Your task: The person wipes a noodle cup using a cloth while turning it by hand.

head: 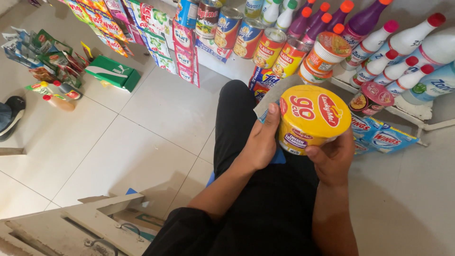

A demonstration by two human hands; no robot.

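so both hands are wrapped round the round yellow foil-lidded instant noodle cup [310, 118], left hand [259, 142] and right hand [334, 159] gripping its sides above the lap, not shelved yet beside the 2 stacked orange noodle cups [324, 54] and tin cans [268, 47].

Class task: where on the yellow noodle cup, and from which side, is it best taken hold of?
Probably by its round side wall, from both sides. The noodle cup lies tilted with its flat lid up, and the left hand and right hand already cradle the wall, leaving the lid free.
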